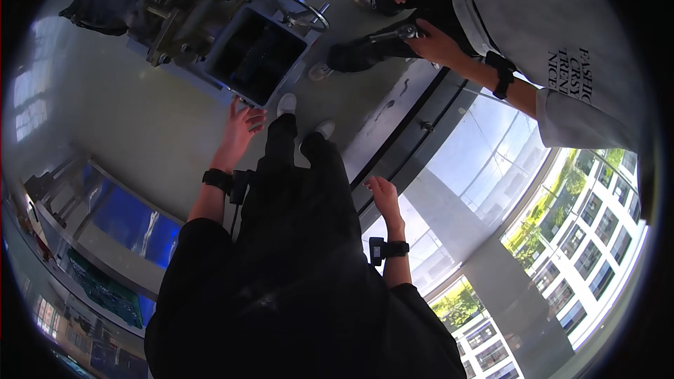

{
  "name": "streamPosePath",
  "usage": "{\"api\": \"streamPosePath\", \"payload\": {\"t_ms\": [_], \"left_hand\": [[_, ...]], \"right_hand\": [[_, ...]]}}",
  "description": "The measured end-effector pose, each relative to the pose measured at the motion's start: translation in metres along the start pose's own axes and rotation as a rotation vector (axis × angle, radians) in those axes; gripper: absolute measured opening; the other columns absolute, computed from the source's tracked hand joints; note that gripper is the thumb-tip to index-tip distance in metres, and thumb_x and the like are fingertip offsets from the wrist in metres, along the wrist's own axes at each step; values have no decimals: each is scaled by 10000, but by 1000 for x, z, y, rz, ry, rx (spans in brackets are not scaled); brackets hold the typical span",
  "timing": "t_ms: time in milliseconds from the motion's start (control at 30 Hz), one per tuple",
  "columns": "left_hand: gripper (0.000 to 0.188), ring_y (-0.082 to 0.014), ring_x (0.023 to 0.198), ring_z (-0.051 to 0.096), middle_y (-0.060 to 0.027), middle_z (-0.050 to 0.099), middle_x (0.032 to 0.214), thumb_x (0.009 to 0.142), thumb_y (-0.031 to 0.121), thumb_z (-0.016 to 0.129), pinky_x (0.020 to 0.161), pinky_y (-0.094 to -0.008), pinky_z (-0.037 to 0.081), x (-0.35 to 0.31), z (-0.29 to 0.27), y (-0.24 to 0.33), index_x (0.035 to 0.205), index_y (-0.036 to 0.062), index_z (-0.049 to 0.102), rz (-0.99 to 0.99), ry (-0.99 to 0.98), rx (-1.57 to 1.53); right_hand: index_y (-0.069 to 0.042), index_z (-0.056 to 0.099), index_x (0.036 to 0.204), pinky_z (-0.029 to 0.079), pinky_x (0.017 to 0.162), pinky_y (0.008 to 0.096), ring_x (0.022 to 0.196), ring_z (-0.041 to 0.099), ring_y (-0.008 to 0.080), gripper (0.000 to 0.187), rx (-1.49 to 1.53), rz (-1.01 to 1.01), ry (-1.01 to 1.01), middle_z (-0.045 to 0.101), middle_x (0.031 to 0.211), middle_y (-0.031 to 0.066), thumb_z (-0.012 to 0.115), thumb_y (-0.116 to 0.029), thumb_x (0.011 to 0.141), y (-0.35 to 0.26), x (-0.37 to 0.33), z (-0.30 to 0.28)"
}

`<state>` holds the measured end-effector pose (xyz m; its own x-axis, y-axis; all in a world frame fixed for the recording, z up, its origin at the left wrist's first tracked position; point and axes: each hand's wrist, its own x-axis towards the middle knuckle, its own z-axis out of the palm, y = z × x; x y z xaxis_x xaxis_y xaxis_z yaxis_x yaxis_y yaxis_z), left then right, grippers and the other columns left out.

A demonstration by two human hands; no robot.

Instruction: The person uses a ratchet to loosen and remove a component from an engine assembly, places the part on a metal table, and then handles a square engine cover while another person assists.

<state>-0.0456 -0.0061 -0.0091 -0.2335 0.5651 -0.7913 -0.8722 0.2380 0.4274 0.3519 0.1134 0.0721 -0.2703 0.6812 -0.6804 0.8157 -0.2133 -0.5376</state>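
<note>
My left hand [242,129] reaches to the near corner of a machine's dark square panel with a pale rim [220,47]. Its fingers are apart, with the fingertips at or just short of that edge; whether they touch it I cannot tell. Nothing shows in its grip. My right hand [384,195] hangs at my right side by the window, its fingers curled in loosely and no object visible in them. On the panel's far right side stands a metal handwheel [298,9] with a small crank handle.
Across from me a person in a grey shirt [519,0] holds a metal tool [405,32]. Steel machine parts [172,28] rise left of the panel. A window ledge [393,108] runs along my right. Behind me on the left is a bench with a blue surface [126,217].
</note>
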Motion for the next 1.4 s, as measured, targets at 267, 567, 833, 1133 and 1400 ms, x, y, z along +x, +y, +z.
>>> {"api": "streamPosePath", "payload": {"t_ms": [267,567,833,1133,1400], "left_hand": [[529,-218,979,587,-110,633,1078,971,263,487,869,-404,441,-1,5,8,1414,291,199,10,-126,-12],[830,-220,786,600,-94,595,897,924,138,537,798,-455,494,17,43,-13,1446,277,-92,144,12,-77],[778,-191,733,578,-79,595,817,945,162,506,768,-397,483,-29,52,-28,1504,182,-35,253,-1,12],[697,-164,721,574,-125,644,902,971,167,455,749,-337,474,-93,88,-85,1519,182,25,288,43,65],[740,-145,643,575,-93,610,789,946,89,453,664,-329,495,-135,41,-119,1520,205,1,345,160,112]], "right_hand": [[16,669,886,482,741,295,791,627,153,324,19,10,-8,671,791,88,503,-252,963,8,-8,-2],[24,663,895,493,750,299,784,641,168,326,86,-55,-8,685,825,96,489,-243,964,43,-24,-15],[24,665,905,506,740,298,792,652,160,310,36,-98,-88,692,832,95,500,-233,960,104,-27,-36],[-1,212,1423,524,682,313,694,659,196,582,-149,-418,-223,692,850,126,507,-134,939,71,60,-29],[-16,-75,1476,538,602,317,658,663,224,837,62,-585,-366,695,853,136,514,-136,893,-36,66,13]]}}
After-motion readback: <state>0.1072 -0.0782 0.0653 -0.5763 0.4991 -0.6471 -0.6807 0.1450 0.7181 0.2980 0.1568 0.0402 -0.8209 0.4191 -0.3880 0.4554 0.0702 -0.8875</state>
